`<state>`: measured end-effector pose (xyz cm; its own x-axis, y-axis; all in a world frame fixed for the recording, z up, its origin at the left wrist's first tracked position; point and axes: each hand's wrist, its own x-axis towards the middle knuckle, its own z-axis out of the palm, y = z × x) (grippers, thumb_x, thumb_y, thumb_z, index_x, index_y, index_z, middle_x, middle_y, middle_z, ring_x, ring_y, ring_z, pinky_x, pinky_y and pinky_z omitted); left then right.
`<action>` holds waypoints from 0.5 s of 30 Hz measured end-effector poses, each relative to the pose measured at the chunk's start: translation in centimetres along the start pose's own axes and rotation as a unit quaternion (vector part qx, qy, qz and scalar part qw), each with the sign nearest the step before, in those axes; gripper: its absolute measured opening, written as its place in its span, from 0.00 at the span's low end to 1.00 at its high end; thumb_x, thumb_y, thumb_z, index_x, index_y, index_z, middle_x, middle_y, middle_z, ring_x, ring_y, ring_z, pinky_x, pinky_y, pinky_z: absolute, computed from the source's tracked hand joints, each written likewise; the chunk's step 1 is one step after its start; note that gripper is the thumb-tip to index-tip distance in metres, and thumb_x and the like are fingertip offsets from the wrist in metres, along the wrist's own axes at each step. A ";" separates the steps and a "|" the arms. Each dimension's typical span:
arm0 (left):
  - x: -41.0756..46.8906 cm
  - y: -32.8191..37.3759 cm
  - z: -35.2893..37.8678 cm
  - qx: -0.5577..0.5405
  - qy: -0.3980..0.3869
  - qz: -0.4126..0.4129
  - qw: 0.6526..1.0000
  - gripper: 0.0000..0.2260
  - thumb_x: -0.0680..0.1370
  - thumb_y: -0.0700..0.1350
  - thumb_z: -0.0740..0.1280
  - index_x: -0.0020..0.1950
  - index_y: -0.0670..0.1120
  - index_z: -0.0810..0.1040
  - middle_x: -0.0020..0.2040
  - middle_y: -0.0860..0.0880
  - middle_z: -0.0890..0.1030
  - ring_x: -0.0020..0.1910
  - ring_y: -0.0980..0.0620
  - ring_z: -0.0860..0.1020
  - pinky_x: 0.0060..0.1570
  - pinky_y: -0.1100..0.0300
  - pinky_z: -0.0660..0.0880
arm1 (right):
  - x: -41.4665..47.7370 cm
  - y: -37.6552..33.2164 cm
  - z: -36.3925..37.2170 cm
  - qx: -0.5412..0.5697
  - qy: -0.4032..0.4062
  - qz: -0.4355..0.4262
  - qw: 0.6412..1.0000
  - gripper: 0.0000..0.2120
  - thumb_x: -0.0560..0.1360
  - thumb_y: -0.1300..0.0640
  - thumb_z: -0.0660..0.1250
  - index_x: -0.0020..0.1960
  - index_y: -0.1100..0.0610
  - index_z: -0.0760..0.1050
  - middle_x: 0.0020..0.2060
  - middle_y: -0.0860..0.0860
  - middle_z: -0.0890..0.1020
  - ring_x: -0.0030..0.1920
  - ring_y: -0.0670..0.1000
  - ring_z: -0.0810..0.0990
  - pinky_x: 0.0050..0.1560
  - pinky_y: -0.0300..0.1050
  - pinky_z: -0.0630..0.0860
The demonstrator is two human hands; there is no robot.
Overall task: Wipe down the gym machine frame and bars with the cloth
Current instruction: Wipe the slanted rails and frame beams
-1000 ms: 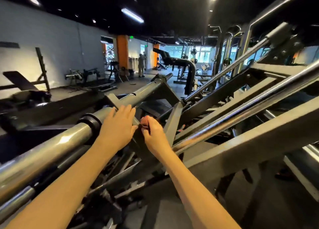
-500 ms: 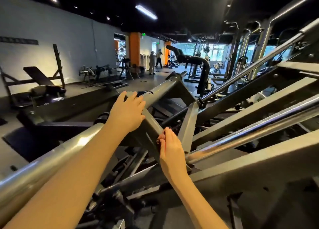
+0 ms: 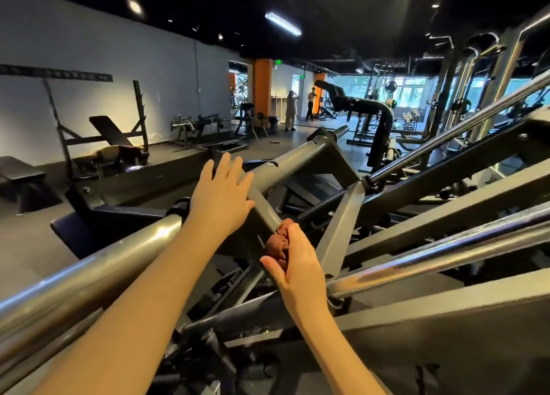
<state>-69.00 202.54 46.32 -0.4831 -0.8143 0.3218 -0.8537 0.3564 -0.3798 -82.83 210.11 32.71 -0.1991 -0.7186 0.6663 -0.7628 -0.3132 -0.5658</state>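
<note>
Low in the middle of the frame, two bare forearms reach up from the bottom edge. A chrome bar [image 3: 89, 275] slants from the lower left up to a black collar just beside the left wrist. A second chrome bar [image 3: 431, 256] runs from beside the right wrist out to the right edge.

At centre, the right hand [image 3: 293, 263] has its fingers curled round a bunched, red-brown cloth [image 3: 278, 243], which touches a slanting grey strut of the frame [image 3: 300, 158]. Just above and left of it, the left hand [image 3: 221, 198] lies flat on the same grey metal, with its fingers straight and spread and nothing in its hold.

Beyond, at middle left, a black bench [image 3: 110, 132] stands against the wall. Far off, upper centre, two people [image 3: 291, 109] stand near an orange pillar [image 3: 262, 88].
</note>
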 end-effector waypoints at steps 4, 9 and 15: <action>-0.1 -0.3 -0.7 -0.027 -0.022 0.017 0.999 0.28 0.83 0.57 0.53 0.80 0.50 0.48 0.80 0.44 0.44 0.79 0.44 0.42 0.76 0.46 0.51 | 0.9 0.1 -0.6 -0.025 -0.031 -0.033 0.999 0.23 0.73 0.51 0.70 0.64 0.58 0.70 0.57 0.51 0.77 0.56 0.42 0.73 0.57 0.28 0.69; -0.1 -1.4 -1.4 -0.064 -0.047 0.036 0.996 0.26 0.84 0.55 0.53 0.80 0.52 0.50 0.81 0.48 0.45 0.79 0.47 0.43 0.77 0.47 0.52 | 4.3 0.7 -3.9 0.092 0.022 0.017 0.995 0.11 0.79 0.59 0.64 0.61 0.56 0.75 0.55 0.49 0.79 0.53 0.39 0.74 0.52 0.20 0.64; -0.5 -1.1 -1.5 -0.055 -0.037 0.028 0.997 0.26 0.84 0.55 0.52 0.80 0.51 0.48 0.80 0.49 0.43 0.79 0.48 0.42 0.76 0.50 0.51 | 3.9 -0.3 -0.7 0.107 -0.044 0.017 0.993 0.15 0.81 0.55 0.60 0.68 0.52 0.71 0.59 0.42 0.75 0.58 0.37 0.70 0.53 0.20 0.63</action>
<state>-68.16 203.28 47.91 -0.5180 -0.8222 0.2359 -0.8442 0.4471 -0.2957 -83.80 207.89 35.83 -0.1615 -0.7795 0.6052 -0.6057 -0.4058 -0.6844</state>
